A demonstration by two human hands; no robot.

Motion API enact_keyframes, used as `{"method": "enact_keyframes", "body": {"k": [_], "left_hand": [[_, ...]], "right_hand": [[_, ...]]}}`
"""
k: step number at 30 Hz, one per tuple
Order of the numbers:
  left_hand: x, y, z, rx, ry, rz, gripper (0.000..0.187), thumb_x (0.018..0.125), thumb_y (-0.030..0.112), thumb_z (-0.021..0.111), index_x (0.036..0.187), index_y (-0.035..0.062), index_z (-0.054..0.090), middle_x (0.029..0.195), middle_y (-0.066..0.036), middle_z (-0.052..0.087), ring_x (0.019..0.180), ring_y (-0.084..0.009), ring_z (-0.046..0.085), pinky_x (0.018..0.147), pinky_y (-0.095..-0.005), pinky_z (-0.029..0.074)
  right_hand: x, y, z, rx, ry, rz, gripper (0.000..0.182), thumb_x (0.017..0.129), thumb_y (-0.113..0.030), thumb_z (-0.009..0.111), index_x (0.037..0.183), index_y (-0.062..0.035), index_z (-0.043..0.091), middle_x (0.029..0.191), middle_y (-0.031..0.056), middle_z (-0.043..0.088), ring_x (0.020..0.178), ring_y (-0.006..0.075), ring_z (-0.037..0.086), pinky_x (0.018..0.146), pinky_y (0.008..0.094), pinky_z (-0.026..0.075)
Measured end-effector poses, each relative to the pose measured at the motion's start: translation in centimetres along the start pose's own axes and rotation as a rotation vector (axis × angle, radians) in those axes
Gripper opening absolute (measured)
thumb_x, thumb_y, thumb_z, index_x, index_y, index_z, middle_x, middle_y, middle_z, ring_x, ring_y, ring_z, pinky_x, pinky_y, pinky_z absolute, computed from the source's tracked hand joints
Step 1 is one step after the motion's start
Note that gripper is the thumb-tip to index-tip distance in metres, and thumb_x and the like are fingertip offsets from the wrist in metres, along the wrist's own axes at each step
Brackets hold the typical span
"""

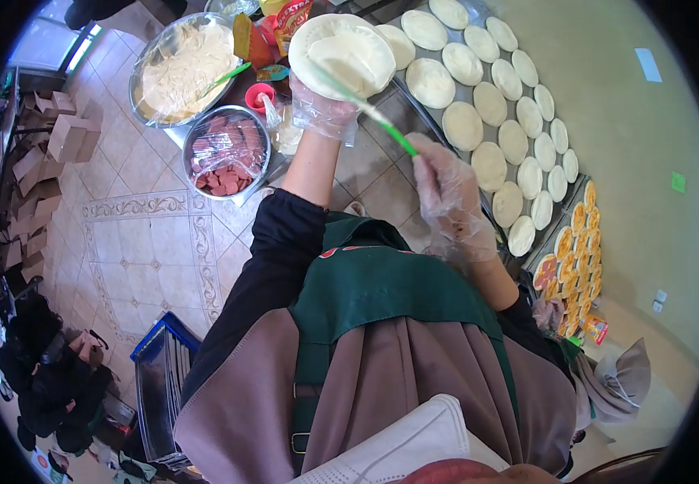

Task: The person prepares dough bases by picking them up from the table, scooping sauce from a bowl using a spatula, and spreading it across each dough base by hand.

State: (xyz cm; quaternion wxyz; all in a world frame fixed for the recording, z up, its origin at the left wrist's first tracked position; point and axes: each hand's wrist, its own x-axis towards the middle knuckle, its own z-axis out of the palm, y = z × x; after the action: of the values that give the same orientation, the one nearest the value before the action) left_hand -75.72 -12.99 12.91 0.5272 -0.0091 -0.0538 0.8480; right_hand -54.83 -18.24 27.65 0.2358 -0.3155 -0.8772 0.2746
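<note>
My left hand [325, 113], in a clear plastic glove, holds up a round pale dough base [305, 50] from below. Some pale spread lies on the base. My right hand [448, 189], also gloved, is closed around the green handle of a spatula [400, 140]. The spatula's pale end is blurred by motion and crosses over the base. Left of my left hand is a metal bowl [134, 95] of creamy pale spread [184, 68] with another green-handled utensil [232, 74] in it. Nearer stands a bowl [266, 161] of reddish sliced sausage [224, 179], partly under plastic film.
Large trays on the right carry several rows of pale dough bases [489, 167]. Beyond them lie topped orange pizzas [579, 250], beside another person's sleeve [619, 379]. A red cup [259, 97] and packets [291, 22] stand near the bowls. Stacked trays [160, 395] and cardboard boxes [73, 139] are leftward.
</note>
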Motion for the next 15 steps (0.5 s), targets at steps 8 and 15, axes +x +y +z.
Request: {"method": "enact_keyframes", "body": {"k": [8, 15], "left_hand": [[-0.7, -2.5, 1.6, 0.355, 0.034, -0.021, 0.065, 0.089, 0.055, 0.047, 0.137, 0.0113, 0.043, 0.137, -0.012, 0.049, 0.125, -0.0335, 0.048, 0.105, -0.0547, 0.040], [-0.1, -0.7, 2.6, -0.078, 0.009, -0.098, 0.055, 0.092, 0.043, 0.041, 0.130, 0.0037, 0.049, 0.129, -0.017, 0.055, 0.117, -0.0342, 0.056, 0.099, -0.0519, 0.047]], "right_hand": [[0.1, 0.5, 0.7, -0.360, -0.015, -0.086, 0.022, 0.088, -0.007, 0.058, 0.110, -0.0085, 0.059, 0.073, 0.0113, 0.056, 0.058, 0.0310, 0.058, 0.052, 0.0403, 0.047], [-0.2, 1.2, 1.1, 0.092, 0.018, -0.159, 0.021, 0.089, -0.005, 0.057, 0.110, -0.0053, 0.060, 0.074, 0.0135, 0.060, 0.057, 0.0268, 0.058, 0.053, 0.0349, 0.047]]}}
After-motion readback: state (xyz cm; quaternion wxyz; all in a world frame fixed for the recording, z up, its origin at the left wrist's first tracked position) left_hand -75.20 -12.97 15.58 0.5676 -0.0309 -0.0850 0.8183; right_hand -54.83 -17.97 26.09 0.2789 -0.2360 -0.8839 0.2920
